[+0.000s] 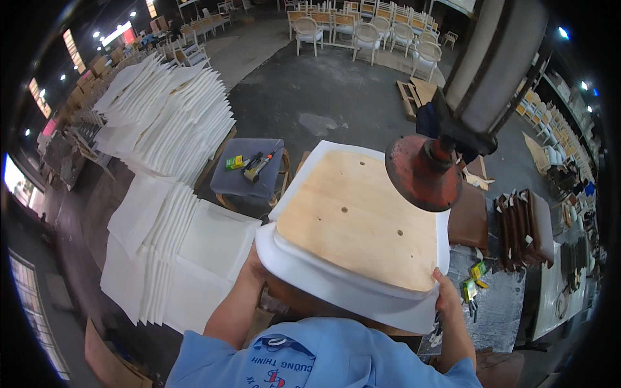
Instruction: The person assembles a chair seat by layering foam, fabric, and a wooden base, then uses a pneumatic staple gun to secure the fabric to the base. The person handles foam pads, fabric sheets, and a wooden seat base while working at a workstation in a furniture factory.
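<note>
Foam (336,288) was held by left hand (255,261) and right hand (446,293) | board (359,223) lay atop | level support was needed

We hold a white sheet (362,305) beneath a wooden panel (369,226), left hand (256,257) and right hand (447,294) at opposite sides.

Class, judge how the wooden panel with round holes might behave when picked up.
Probably stiff: the wooden panel shows a clean, unsagging edge. Perhaps light for its size, as it looks thin. Unlikely to roll, being a broad slab rather than round.
</note>
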`<state>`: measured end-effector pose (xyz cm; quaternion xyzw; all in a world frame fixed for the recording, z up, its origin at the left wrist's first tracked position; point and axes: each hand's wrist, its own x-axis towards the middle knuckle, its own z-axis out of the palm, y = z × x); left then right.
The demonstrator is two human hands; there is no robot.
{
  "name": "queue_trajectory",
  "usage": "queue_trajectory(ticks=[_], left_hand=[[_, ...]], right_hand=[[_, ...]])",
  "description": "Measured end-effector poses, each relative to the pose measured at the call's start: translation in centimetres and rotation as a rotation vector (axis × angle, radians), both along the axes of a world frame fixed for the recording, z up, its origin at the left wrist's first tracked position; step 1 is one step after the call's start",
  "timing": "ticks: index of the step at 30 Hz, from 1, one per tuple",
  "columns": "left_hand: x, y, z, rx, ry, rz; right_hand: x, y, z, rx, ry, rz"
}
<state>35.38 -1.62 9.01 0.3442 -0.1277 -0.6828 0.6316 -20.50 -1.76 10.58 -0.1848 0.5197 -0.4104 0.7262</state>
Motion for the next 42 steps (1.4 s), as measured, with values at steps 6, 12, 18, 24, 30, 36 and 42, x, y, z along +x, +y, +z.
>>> queue_trajectory(ticks=[6, 12, 18, 24, 30, 36, 42], left_hand=[[-0.9, -4.3, 4.5, 0.099, 0.145, -0.261], [-1.0, -12.8, 11.0, -0.031, -0.057, -0.364], [-0.3, -11.8, 15.5, -0.061, -0.141, -0.265], [-1.1, 3.4, 4.9, 0.064, -0.166, -0.148], [-3.0, 6.8, -4.4, 0.309, -0.381, -0.055], [-4.7, 6.6, -3.6, 0.349, -0.572, -0.046], [-5.4, 6.3, -2.5, 0.306, -0.896, -0.054]], right_hand=[[-0.2, -2.0, 2.8, -0.101, 0.182, 0.076], [-3.1, -9.1, 10.8, -0.177, 0.139, 0.055], [-2.6, -10.2, 13.4, -0.370, 0.154, 0.117], [-2.3, -0.1, 5.8, -0.291, 0.410, 0.045], [-0.9, 2.3, -1.7, -0.086, 0.537, 0.080], [-0.8, 2.6, -2.0, -0.159, 0.552, 0.022], [-0.4, 2.4, -2.4, -0.207, 0.695, 0.036]])
